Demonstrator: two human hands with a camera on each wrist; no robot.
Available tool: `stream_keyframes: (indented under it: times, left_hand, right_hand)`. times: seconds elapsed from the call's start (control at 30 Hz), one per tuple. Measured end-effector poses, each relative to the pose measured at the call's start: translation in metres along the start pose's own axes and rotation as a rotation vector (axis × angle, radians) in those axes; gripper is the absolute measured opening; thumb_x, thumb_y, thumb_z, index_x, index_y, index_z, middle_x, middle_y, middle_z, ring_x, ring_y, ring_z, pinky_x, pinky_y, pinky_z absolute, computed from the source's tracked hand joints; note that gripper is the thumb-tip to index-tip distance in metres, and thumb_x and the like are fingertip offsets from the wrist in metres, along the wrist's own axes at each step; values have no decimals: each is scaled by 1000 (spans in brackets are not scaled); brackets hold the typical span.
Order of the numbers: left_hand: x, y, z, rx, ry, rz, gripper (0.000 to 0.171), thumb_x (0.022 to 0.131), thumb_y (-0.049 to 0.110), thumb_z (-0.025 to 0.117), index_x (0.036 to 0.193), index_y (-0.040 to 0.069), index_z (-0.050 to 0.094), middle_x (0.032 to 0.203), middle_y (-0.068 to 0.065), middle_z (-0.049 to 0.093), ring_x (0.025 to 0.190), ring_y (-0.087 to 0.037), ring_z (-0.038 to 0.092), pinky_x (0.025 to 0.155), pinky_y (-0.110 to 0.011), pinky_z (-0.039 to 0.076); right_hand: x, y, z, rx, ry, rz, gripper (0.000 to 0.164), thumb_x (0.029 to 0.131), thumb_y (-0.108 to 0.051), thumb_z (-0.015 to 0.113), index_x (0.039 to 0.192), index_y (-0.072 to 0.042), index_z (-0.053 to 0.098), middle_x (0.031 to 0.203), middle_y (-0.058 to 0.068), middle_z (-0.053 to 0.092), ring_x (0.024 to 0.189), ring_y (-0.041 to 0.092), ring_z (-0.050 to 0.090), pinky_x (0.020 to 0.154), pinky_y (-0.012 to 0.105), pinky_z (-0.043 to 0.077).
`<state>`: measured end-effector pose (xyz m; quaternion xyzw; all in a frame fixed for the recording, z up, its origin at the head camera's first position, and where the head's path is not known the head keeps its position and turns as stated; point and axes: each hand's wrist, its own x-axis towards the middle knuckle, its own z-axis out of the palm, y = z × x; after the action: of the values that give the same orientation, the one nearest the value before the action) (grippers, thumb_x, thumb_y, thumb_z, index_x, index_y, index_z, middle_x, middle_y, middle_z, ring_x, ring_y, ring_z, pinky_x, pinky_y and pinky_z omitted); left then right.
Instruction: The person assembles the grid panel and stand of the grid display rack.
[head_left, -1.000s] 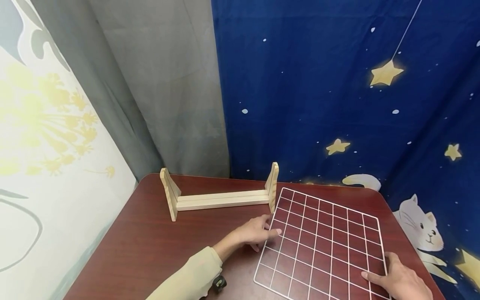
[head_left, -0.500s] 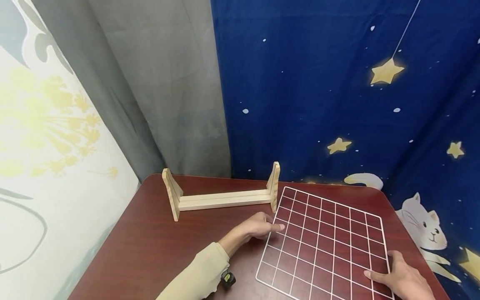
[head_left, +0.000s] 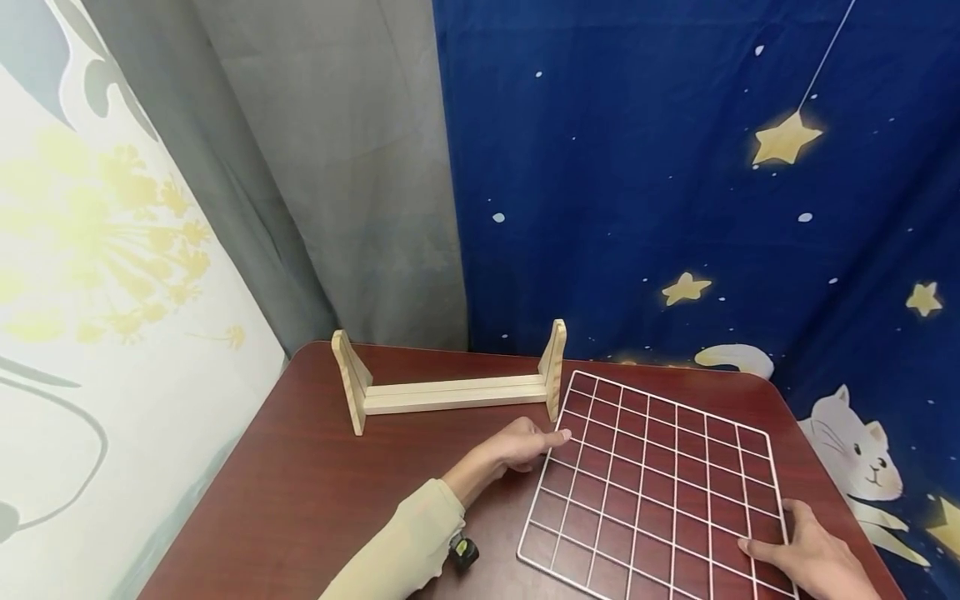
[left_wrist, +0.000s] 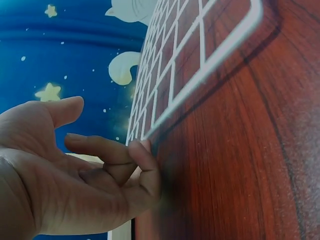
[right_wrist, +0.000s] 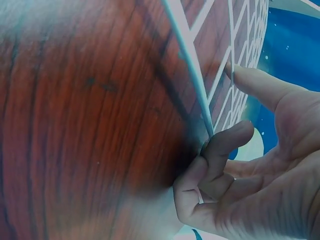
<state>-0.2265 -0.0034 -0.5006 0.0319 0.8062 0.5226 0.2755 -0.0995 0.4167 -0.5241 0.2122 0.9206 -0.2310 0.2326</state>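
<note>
A white wire grid panel (head_left: 652, 492) lies tilted across the right half of the table, close over its surface, with a shadow along its edge in both wrist views. My left hand (head_left: 519, 444) holds its left edge, thumb over the wire and fingers curled. Seen from the left wrist, the curled fingers (left_wrist: 145, 165) meet the rim while the thumb stands apart from it. On the opposite edge, my right hand (head_left: 813, 554) grips the panel. Its thumb (right_wrist: 250, 80) presses on a wire and its other fingers curl below the rim.
A pale wooden rack (head_left: 457, 395) with two upright end boards stands at the back of the reddish-brown table (head_left: 300, 500), just left of the panel. Behind the table hang a grey curtain (head_left: 360, 167) and a blue star-patterned curtain (head_left: 600, 167).
My left hand has slid a little farther along the panel's left edge and its fingers have drawn in. The head view has shifted slightly; my right hand keeps its hold.
</note>
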Motion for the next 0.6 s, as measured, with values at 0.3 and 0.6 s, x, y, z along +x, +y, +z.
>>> stream_keyframes:
  times: [0.3, 0.6]
  left_hand:
    - [5, -5, -5, -62, -36, 15, 39, 100, 36, 72, 85, 0, 69, 81, 2, 55, 69, -11, 48, 58, -22, 46]
    - [12, -4, -10, -88, -49, 85, 18, 100, 5, 67, 106, -9, 76, 89, 0, 67, 63, -8, 51, 58, -18, 47]
  right_hand:
    - [1, 5, -5, 14, -40, -36, 134, 76, -78, 79, 145, 21, 19, 124, 44, 54, 102, 49, 61, 86, 60, 53]
    - [-6, 9, -6, 64, -25, 11, 131, 79, -74, 79, 149, 17, 16, 124, 44, 53, 100, 46, 62, 87, 60, 53]
